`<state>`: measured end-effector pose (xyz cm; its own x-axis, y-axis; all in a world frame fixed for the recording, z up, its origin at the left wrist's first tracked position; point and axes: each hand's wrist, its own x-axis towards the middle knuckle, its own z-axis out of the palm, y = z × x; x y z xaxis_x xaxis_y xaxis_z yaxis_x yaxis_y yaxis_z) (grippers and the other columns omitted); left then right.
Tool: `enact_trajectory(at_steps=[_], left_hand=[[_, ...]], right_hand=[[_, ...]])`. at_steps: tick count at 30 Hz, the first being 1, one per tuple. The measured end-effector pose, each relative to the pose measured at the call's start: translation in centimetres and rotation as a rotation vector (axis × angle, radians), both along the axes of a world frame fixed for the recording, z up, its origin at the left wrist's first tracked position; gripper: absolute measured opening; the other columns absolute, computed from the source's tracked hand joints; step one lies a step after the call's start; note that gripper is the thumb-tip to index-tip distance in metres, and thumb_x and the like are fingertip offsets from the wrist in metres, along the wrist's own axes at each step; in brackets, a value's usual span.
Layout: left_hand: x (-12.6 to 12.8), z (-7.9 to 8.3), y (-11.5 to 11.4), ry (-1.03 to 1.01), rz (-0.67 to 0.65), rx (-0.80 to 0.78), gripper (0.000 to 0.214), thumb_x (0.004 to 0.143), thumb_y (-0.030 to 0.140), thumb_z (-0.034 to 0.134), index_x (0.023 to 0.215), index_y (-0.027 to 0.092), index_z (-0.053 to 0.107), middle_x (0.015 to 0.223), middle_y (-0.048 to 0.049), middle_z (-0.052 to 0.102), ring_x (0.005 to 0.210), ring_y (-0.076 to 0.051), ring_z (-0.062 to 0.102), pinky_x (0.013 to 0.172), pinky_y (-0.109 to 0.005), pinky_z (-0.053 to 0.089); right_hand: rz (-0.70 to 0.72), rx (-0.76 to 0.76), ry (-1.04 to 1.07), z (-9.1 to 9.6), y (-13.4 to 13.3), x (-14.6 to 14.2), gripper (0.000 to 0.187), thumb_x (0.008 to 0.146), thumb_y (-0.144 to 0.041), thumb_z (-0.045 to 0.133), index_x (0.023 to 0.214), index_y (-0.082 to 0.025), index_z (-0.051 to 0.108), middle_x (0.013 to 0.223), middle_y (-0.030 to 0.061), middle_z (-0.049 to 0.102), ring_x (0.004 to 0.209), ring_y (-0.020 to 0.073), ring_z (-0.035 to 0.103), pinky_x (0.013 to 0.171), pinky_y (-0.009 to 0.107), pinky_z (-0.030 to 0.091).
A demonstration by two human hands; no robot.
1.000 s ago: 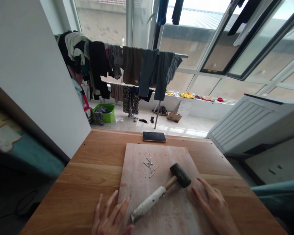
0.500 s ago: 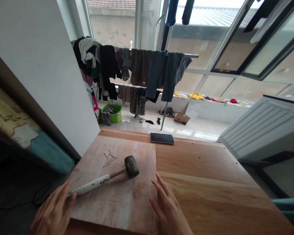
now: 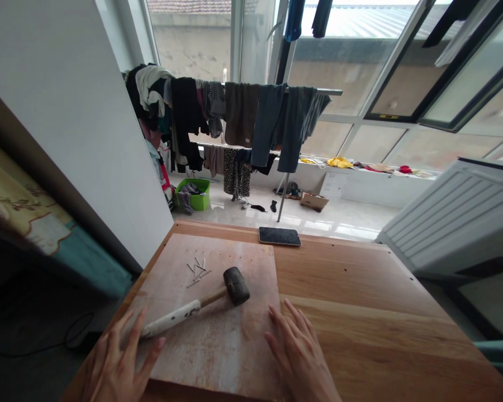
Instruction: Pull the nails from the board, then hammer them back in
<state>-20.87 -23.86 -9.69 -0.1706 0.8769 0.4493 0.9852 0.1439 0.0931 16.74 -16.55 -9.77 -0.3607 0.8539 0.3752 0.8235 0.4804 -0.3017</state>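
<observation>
Nearest, the left hand (image 3: 119,360) was spread over the board's left edge, fingers well apart and gripping nothing; whether a fingertip brushed the mallet's handle was hard to tell, as the fingers overlapped its end. The right hand (image 3: 299,346) lay at the opposite edge, fingers extended and slightly parted, closed on nothing.

Between them, the pale, worn board (image 3: 218,352) sat on the left part of the wooden table (image 3: 373,324). The mallet (image 3: 237,286) lay aslant on the board, its white-wrapped handle toward the left hand and its black head farther off. Just beyond the handle was a loose cluster of thin nails (image 3: 198,274), with a row of small holes behind it.

A dark phone (image 3: 280,237) rested near the table's far edge. Past that, a green basket (image 3: 201,202) stood on the floor, and clothes (image 3: 242,114) hung before the windows (image 3: 193,47).
</observation>
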Motion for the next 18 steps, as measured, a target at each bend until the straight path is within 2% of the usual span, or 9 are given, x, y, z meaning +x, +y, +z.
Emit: enact_trajectory(at_steps=[4, 8, 11, 14, 18], left_hand=[[3.7, -0.2, -0.3, 0.015, -0.165, 0.005, 0.068, 0.095, 0.062, 0.045, 0.152, 0.024, 0.042, 0.143, -0.0142, 0.055, 0.116, -0.034, 0.059, 0.093, -0.047, 0.051], [7.3, 0.1, -0.2, -0.002, -0.328, 0.008, 0.067, 0.095, 0.058, 0.051, 0.153, 0.027, 0.039, 0.142, -0.0107, 0.058, 0.116, -0.028, 0.061, 0.092, -0.038, 0.053], [9.5, -0.1, 0.4, 0.003, -0.412, 0.054, 0.066, 0.095, 0.056, 0.052, 0.153, 0.026, 0.040, 0.137, -0.0098, 0.062, 0.113, -0.026, 0.064, 0.090, -0.035, 0.055], [10.6, -0.5, 0.9, 0.038, -0.462, 0.061, 0.066, 0.093, 0.056, 0.055, 0.150, 0.024, 0.044, 0.132, -0.0097, 0.065, 0.109, -0.025, 0.067, 0.087, -0.033, 0.057], [10.9, -0.7, 1.4, 0.137, -0.497, 0.040, 0.064, 0.090, 0.058, 0.059, 0.143, 0.023, 0.052, 0.127, -0.0093, 0.068, 0.104, -0.024, 0.068, 0.084, -0.032, 0.058]], right_hand=[[-0.138, 0.065, 0.022, -0.6, 0.1, 4.6, 0.039, 0.101, -0.047, 0.049, 0.130, -0.025, 0.063, 0.127, 0.0074, 0.071, 0.127, 0.0316, 0.060, 0.101, 0.050, 0.052], [-0.263, 0.037, 0.056, -0.9, -0.5, 9.5, 0.040, 0.102, -0.051, 0.045, 0.125, -0.024, 0.064, 0.119, 0.0063, 0.075, 0.110, 0.0252, 0.071, 0.094, 0.041, 0.059], [-0.332, 0.022, 0.052, -1.1, -1.2, 12.2, 0.043, 0.102, -0.053, 0.042, 0.125, -0.023, 0.063, 0.120, 0.0064, 0.074, 0.108, 0.0237, 0.072, 0.092, 0.038, 0.061], [-0.394, 0.037, 0.050, -1.6, -1.6, 14.0, 0.048, 0.101, -0.057, 0.041, 0.125, -0.022, 0.063, 0.121, 0.0083, 0.074, 0.109, 0.0256, 0.072, 0.093, 0.040, 0.061], [-0.435, 0.030, 0.062, -2.1, -1.7, 15.0, 0.048, 0.100, -0.058, 0.042, 0.128, -0.024, 0.062, 0.122, 0.0073, 0.073, 0.111, 0.0259, 0.071, 0.094, 0.040, 0.061]])
